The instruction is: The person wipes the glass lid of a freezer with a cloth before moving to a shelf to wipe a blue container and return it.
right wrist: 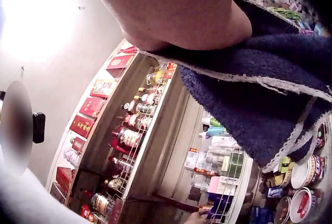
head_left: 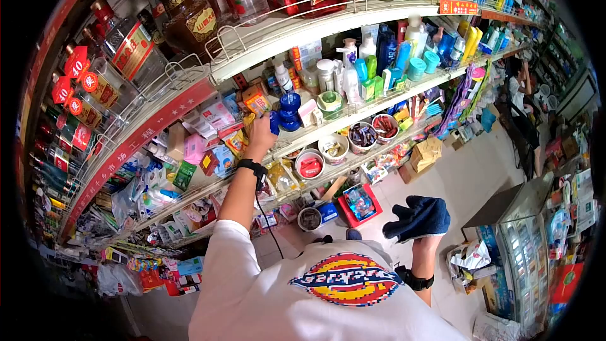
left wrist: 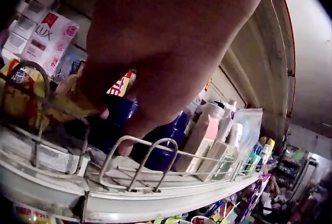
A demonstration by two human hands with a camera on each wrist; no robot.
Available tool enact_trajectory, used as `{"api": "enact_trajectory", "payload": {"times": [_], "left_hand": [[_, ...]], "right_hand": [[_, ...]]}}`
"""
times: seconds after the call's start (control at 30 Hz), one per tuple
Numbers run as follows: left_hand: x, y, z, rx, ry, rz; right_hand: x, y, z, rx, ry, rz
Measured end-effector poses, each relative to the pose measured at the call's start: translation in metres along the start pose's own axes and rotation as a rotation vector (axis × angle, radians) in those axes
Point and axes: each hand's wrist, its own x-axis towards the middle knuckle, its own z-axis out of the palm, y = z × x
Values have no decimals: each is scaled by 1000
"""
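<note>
- Far left, the top shelf point(head_left: 189, 98) carries boxed and bottled liquor point(head_left: 189, 19); neither of the hands is near it, and nothing shows whether it has been seen to.
- The left hand point(head_left: 261, 134) is stretched up to the middle shelf point(head_left: 353, 115). Its fingers point(left wrist: 105, 113) curl round a dark blue jar point(left wrist: 118, 111), which sits behind the wire rail point(left wrist: 140, 156).
- That jar stands just beside a second blue jar point(left wrist: 165, 143), with soap boxes point(left wrist: 49, 37) to their left and pump bottles point(left wrist: 207, 133) to their right. Its base is hidden, so I cannot tell whether it is lifted or resting on the shelf.
- By my reading the work is at the gripping stage: the jar is grasped but not brought out past the rail, and the row around it looks undisturbed.
- The right hand point(head_left: 424, 244) hangs low and near the body, well apart from the shelves, clenched on a dark blue cloth point(head_left: 419, 216) that drapes over it.
- The cloth touches no jar or shelf, so any wiping of this jar is, I judge, not yet begun.
- Far right stands a glass bench point(head_left: 527, 243), untouched by either hand.
</note>
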Motion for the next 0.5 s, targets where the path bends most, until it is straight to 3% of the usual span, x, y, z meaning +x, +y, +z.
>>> {"api": "enact_trajectory", "payload": {"times": [0.07, 0.13, 0.27, 0.33, 0.4, 0.5], "left_hand": [[1, -7, 8, -45, -57, 14], [-8, -6, 12, 50, 127, 86], [-24, 8, -6, 46, 156, 80], [-19, 11, -15, 148, -9, -48], [-10, 9, -10, 212, -10, -40], [-2, -3, 3, 257, 2, -1]], "right_hand": [[3, 7, -5, 12, 2, -24], [4, 10, -7, 23, 0, -49], [6, 18, -12, -18, -2, -75], [3, 12, -5, -8, -6, -57], [-3, 3, 3, 44, -56, 17], [5, 17, -11, -17, 0, -53]]}}
